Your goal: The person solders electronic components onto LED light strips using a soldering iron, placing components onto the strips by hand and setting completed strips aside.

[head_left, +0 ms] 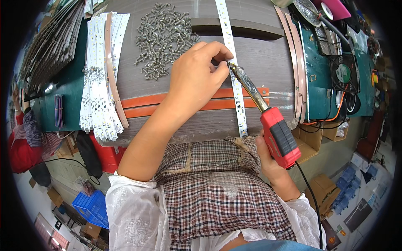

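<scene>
My right hand (271,167) grips a red and black soldering iron (278,131) from below, its metal barrel slanting up to the left. The tip rests at or just over a narrow white LED strip (239,111) that lies lengthwise across the brown work board (188,125). Close to that tip, my left hand (197,75) has thumb and fingers closed in a pinch over the strip. What the pinch holds is hidden or too small to name. Beyond my left hand lies a pile of small metal parts (161,39).
Two orange strips (144,100) cross the board beneath the LED strip. A dark bar (255,31) lies behind. Stacked white LED strips (98,83) fill the left, curved pinkish strips (295,54) the right. The iron's black cord (312,192) hangs down; a fan (344,73) stands far right.
</scene>
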`<state>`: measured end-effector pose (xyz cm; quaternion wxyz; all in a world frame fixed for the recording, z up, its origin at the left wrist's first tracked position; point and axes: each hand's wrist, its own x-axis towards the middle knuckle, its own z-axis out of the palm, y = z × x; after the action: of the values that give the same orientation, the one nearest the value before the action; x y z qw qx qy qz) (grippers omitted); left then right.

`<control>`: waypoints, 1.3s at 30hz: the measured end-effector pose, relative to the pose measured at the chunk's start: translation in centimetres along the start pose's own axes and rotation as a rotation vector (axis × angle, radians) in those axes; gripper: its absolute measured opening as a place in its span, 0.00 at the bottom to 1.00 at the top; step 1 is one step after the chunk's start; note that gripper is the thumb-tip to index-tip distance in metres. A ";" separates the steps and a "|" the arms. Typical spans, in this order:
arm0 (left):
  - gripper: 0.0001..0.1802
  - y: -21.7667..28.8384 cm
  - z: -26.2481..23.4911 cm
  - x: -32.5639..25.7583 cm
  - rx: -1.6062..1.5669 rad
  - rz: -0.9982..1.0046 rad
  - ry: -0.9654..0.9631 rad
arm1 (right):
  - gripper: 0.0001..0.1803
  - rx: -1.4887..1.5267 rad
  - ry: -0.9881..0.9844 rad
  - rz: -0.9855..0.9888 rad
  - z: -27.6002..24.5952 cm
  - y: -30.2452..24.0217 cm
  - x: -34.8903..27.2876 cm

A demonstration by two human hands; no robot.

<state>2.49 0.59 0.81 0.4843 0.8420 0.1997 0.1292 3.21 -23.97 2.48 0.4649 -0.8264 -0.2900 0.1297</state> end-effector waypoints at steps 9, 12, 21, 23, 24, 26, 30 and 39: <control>0.10 0.2 0.0 0.1 -0.005 0.009 -0.001 | 0.08 -0.088 0.120 0.170 -1.9 0.4 -1.7; 0.10 0.0 0.1 -0.1 -0.056 -0.023 -0.013 | 0.06 0.158 0.383 0.138 -2.3 -0.5 1.4; 0.21 1.1 -0.1 -0.4 0.049 0.064 -0.039 | 0.28 -0.732 0.527 -0.232 -4.4 2.9 9.9; 0.26 0.7 0.2 -0.6 0.062 0.095 -0.043 | 0.31 -0.692 0.509 -0.244 -3.6 3.8 11.3; 0.29 0.6 0.3 -0.6 0.086 0.120 -0.057 | 0.30 -0.713 0.493 -0.182 -3.2 4.3 11.9; 0.30 0.7 0.6 -0.7 -0.049 0.080 -0.060 | 0.28 -0.753 0.478 -0.157 -2.8 4.5 12.6; 0.29 1.6 0.6 -1.4 -0.296 0.024 -0.088 | 0.26 -0.808 0.529 -0.201 -3.4 4.9 13.1; 0.32 1.9 -13.6 -3.2 -0.029 -0.053 0.033 | 0.22 0.038 0.606 -0.073 -6.9 3.5 9.6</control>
<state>-5.48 8.65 9.11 0.4964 0.8270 0.2279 0.1331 15.44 -24.39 3.76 0.5501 -0.8076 -0.1651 -0.1340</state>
